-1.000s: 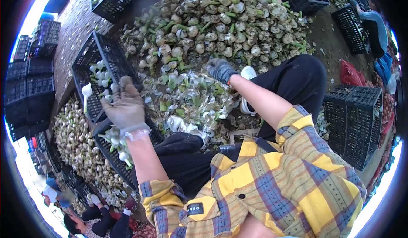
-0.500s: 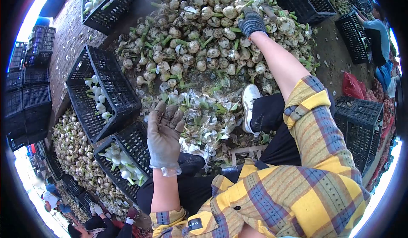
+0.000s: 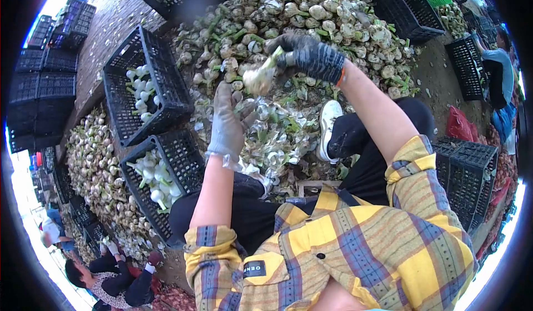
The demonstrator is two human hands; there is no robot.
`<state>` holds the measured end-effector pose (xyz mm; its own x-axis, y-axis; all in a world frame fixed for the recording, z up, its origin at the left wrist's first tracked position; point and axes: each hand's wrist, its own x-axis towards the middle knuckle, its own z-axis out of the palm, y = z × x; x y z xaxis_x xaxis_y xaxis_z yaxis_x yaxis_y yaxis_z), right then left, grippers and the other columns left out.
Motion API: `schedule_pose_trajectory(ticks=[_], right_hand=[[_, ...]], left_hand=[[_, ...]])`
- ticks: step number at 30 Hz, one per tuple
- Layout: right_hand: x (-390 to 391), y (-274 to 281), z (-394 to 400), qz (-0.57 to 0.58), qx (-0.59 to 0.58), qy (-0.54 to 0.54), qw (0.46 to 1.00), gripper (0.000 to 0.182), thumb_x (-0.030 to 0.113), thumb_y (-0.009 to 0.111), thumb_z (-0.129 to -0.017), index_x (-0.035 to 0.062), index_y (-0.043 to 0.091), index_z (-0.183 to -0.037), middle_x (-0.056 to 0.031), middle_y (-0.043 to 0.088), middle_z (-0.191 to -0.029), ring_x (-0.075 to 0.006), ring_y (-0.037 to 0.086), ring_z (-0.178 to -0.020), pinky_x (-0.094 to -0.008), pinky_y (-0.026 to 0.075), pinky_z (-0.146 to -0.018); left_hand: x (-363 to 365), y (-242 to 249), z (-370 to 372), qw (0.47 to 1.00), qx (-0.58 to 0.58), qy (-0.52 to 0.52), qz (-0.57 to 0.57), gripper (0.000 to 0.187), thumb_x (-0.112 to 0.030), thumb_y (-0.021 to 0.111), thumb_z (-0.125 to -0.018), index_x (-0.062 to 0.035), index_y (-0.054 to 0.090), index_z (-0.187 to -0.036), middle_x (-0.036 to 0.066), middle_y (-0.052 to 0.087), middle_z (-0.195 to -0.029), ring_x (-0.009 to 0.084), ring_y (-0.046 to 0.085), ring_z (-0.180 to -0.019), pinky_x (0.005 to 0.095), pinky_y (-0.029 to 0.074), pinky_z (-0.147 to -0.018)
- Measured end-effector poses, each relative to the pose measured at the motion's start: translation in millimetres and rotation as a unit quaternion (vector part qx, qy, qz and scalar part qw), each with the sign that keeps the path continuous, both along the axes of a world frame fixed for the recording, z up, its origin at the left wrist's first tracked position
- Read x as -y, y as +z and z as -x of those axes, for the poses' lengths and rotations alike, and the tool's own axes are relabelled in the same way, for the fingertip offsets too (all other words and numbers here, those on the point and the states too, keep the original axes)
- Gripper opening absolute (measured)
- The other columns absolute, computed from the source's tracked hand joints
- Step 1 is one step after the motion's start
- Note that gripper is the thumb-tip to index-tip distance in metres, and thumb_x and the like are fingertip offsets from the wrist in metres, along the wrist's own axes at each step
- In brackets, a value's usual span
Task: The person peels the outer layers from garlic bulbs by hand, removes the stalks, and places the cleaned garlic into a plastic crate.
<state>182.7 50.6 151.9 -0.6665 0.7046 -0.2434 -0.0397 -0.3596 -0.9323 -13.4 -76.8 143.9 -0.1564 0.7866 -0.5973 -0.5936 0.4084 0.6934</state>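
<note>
My right hand, in a dark striped knit glove, grips a garlic bulb by its short green stem, with the bulb hanging to the left of the fingers. My left hand, in a pale dirty glove, is raised palm up just below and left of that bulb, its fingers apart and nothing in it. Behind both hands spreads a heap of unpeeled garlic. Loose white and green peelings lie on the ground between my shoes.
Black crates holding cleaned white bulbs stand to the left, one upper and one lower. Another garlic pile lies beyond them. More crates and a red bag are at right. Other people work at lower left and upper right.
My right hand has come back from the heap toward my left hand, now with a garlic bulb in its grip. My left hand has risen slightly. The view has shifted.
</note>
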Motion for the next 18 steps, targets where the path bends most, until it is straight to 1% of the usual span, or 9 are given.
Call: schedule_pose_trajectory(ticks=[2, 5, 7, 8, 11, 12, 15, 16, 18], right_hand=[[25.2, 5.4, 13.5, 0.017, -0.076, 0.032, 0.996, 0.032, 0.008, 0.063, -0.081, -0.0004, 0.052, -0.109, -0.0087, 0.06, -0.098, -0.0195, 0.063, -0.084, -0.0346, 0.056, -0.074], [55.8, 10.5, 27.4, 0.037, -0.127, -0.013, 0.991, 0.035, 0.01, 0.062, -0.083, -0.0006, 0.051, -0.115, -0.0089, 0.061, -0.1, -0.019, 0.062, -0.086, -0.036, 0.054, -0.078], [72.9, 9.8, 33.2, 0.072, -0.143, -0.056, 0.986, 0.037, 0.012, 0.062, -0.084, -0.0004, 0.05, -0.117, -0.0093, 0.061, -0.102, -0.0184, 0.062, -0.086, -0.0355, 0.054, -0.078], [86.5, 11.1, 36.3, 0.083, -0.158, -0.101, 0.979, 0.033, 0.019, 0.061, -0.086, -0.0002, 0.055, -0.112, -0.0082, 0.063, -0.099, -0.0147, 0.062, -0.081, -0.0301, 0.053, -0.072], [99.3, -1.1, 38.5, 0.089, -0.013, -0.141, 0.986, 0.031, 0.026, 0.06, -0.086, 0.0011, 0.061, -0.104, -0.0059, 0.064, -0.092, -0.0111, 0.06, -0.074, -0.026, 0.051, -0.065], [107.3, 1.6, 41.5, 0.041, -0.004, -0.156, 0.987, 0.033, 0.033, 0.061, -0.084, 0.0023, 0.064, -0.098, -0.0046, 0.064, -0.084, -0.0096, 0.058, -0.069, -0.025, 0.048, -0.06], [103.4, -5.3, 60.0, -0.023, 0.161, -0.133, 0.978, 0.039, 0.037, 0.063, -0.081, 0.0018, 0.063, -0.099, -0.0057, 0.065, -0.08, -0.0093, 0.059, -0.068, -0.0254, 0.047, -0.059], [106.8, 4.2, 61.0, -0.014, 0.153, -0.131, 0.979, 0.043, 0.04, 0.065, -0.079, 0.0011, 0.063, -0.098, -0.009, 0.065, -0.077, -0.0109, 0.06, -0.069, -0.0274, 0.048, -0.062], [107.0, 0.3, 61.3, -0.086, 0.189, -0.126, 0.97, 0.042, 0.039, 0.065, -0.079, 0.001, 0.063, -0.098, -0.0107, 0.066, -0.079, -0.0125, 0.06, -0.07, -0.0288, 0.048, -0.064]], left_hand=[[6.8, 23.9, -2.6, 0.997, 0.064, -0.039, -0.036, 0.043, -0.045, 0.053, -0.087, -0.0122, 0.051, -0.115, 0.005, 0.057, -0.105, 0.0159, 0.056, -0.089, 0.0335, 0.048, -0.068], [11.2, -0.1, -1.0, 0.989, -0.053, -0.106, -0.083, 0.05, -0.052, 0.045, -0.088, -0.0115, 0.051, -0.117, 0.004, 0.058, -0.099, 0.0122, 0.058, -0.079, 0.0256, 0.049, -0.061], [13.8, -8.6, 4.5, 0.985, -0.1, -0.096, -0.105, 0.05, -0.052, 0.045, -0.088, -0.0102, 0.052, -0.114, 0.004, 0.059, -0.096, 0.0105, 0.058, -0.078, 0.0229, 0.05, -0.062], [15.0, -4.6, 2.2, 0.981, -0.124, -0.082, -0.123, 0.05, -0.053, 0.045, -0.088, -0.01, 0.052, -0.113, 0.003, 0.059, -0.096, 0.01, 0.058, -0.077, 0.0223, 0.049, -0.062], [20.2, 3.4, -1.5, 0.983, -0.137, -0.037, -0.115, 0.047, -0.049, 0.048, -0.089, -0.007, 0.052, -0.108, 0.002, 0.057, -0.092, 0.0076, 0.053, -0.074, 0.0214, 0.045, -0.062], [18.5, -0.3, -0.8, 0.977, -0.164, -0.03, -0.131, 0.045, -0.048, 0.049, -0.089, -0.0064, 0.052, -0.107, 0.003, 0.056, -0.092, 0.0071, 0.052, -0.073, 0.0211, 0.044, -0.062], [20.8, -3.8, -3.4, 0.957, -0.242, -0.025, -0.161, 0.042, -0.043, 0.052, -0.089, -0.005, 0.052, -0.105, 0.003, 0.055, -0.091, 0.0065, 0.049, -0.075, 0.0215, 0.042, -0.064], [21.4, -2.9, -3.9, 0.948, -0.269, -0.025, -0.168, 0.04, -0.042, 0.053, -0.089, -0.0046, 0.052, -0.104, 0.003, 0.054, -0.091, 0.0064, 0.048, -0.076, 0.0219, 0.041, -0.065], [20.4, -9.1, -0.7, 0.938, -0.294, -0.023, -0.182, 0.039, -0.041, 0.052, -0.09, -0.0038, 0.053, -0.103, 0.004, 0.054, -0.091, 0.007, 0.047, -0.079, 0.0225, 0.041, -0.069]])
